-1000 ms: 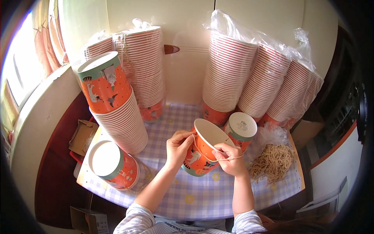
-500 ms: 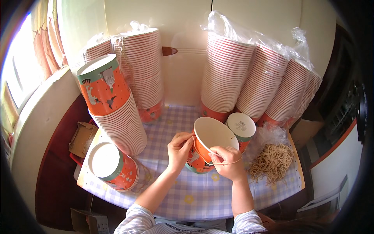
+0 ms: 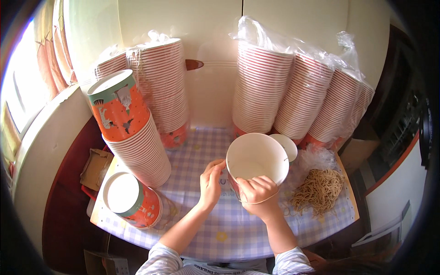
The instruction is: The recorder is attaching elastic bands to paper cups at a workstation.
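Note:
A large paper bucket [image 3: 259,156], white inside, is tilted so that its mouth faces me. My right hand [image 3: 259,195] grips its near rim, with a thin tan cord [image 3: 260,201] running across the back of the hand. At the bucket's left side is my left hand [image 3: 211,185], its fingers close together against the wall and the tips partly hidden; whether they also pinch the cord cannot be seen. A small dark spot, perhaps a cord end, shows on the inner right wall. Behind the bucket's right edge, an upside-down bucket [image 3: 286,145] shows its white base.
Wrapped stacks of buckets [image 3: 263,87] stand at the back right, others [image 3: 160,87] at the back left. An unwrapped stack [image 3: 140,149] leans nearer, beside an upturned bucket [image 3: 133,199]. A heap of tan cords [image 3: 318,190] lies right on the checked tablecloth [image 3: 222,247].
The bucket has turned its mouth more toward me and risen slightly. My left fingers have gone from a pinch at the rim to lying along the side; my right hand has shifted left and down.

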Available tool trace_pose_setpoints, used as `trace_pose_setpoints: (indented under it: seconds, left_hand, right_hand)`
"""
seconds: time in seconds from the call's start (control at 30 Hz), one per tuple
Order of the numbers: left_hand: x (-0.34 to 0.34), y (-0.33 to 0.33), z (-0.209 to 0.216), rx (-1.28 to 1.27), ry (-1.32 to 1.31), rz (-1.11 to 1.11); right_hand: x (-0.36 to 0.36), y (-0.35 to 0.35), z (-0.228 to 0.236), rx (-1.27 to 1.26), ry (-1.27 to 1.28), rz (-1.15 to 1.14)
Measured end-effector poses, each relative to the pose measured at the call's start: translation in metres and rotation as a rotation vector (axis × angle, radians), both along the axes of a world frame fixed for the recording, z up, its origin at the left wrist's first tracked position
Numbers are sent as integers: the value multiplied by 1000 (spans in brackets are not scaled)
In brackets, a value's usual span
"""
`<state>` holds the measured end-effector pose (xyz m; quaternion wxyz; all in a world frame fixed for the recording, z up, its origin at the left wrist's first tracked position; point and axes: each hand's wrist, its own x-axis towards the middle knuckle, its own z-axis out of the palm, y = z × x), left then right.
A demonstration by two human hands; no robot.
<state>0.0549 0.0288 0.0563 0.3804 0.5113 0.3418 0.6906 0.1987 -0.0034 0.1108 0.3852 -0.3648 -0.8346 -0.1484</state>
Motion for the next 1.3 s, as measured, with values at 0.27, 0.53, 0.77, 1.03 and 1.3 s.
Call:
trace_pose_setpoints:
  seconds: [0.27, 0.53, 0.77, 1.03, 1.3]
  left_hand:
    - [-3, -5, 16, -381, -307, -156]
    - [-6, 2, 8, -428, -236, -105]
    - [-5, -1, 7, -436, 56, -192]
    - [-4, -3, 6, -438, 86, -243]
    - [1, -11, 5, -316, 279, -187]
  right_hand:
    - [-8, 2, -12, 80, -114, -1]
    - [-8, 7, -24, -65, -147, 52]
    - [7, 14, -21, -609, 39, 177]
    - [11, 28, -30, -444, 286, -7]
    - [10, 25, -30, -385, 225, -55]
